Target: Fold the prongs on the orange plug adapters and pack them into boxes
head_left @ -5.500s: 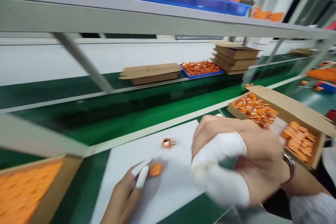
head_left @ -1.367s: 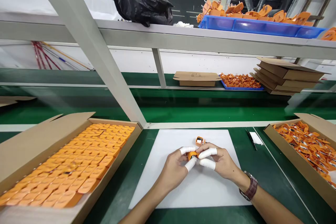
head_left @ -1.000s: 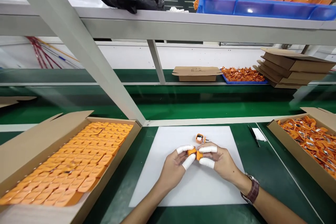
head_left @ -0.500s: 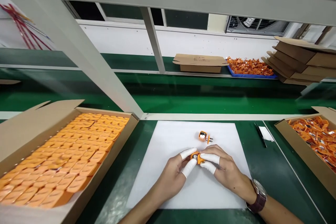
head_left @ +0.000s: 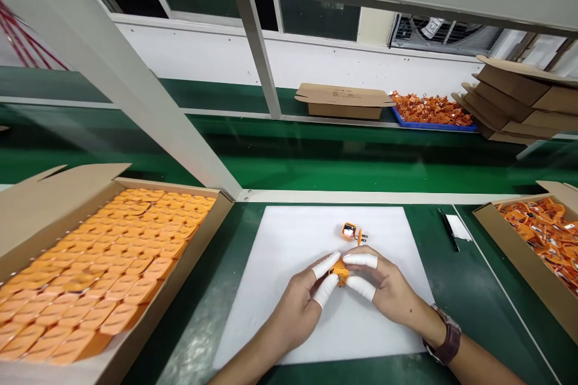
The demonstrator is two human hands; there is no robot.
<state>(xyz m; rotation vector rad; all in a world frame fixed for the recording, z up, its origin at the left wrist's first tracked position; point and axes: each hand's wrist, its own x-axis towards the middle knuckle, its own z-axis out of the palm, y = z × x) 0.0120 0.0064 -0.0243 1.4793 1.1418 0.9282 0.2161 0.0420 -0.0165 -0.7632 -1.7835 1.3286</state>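
Over the white mat (head_left: 253, 313), my left hand (head_left: 300, 295) pinches a small orange plastic plug casing (head_left: 340, 274) between thumb and forefinger. My right hand (head_left: 391, 289) has its thumb and forefinger against the casing's other side. Both hands wear white finger cots on those fingertips. Part of the casing is hidden by the fingers. Just beyond them on the mat lies another orange plug casing (head_left: 349, 230), its hollow side up with parts inside. Wires join it to an orange cover with two metal pins (head_left: 362, 237).
At left, an open carton (head_left: 180, 264) holds rows of orange casings. To the right are a black pen-like tool (head_left: 448, 230), a white slip (head_left: 459, 227) and a carton of loose orange parts (head_left: 537, 252). A blue tray (head_left: 438, 126) and folded cartons (head_left: 519, 102) sit behind.
The held casing's open inside showed before; now an orange face covers most of it. My right fingers have shifted around it. The whole view has tilted slightly.
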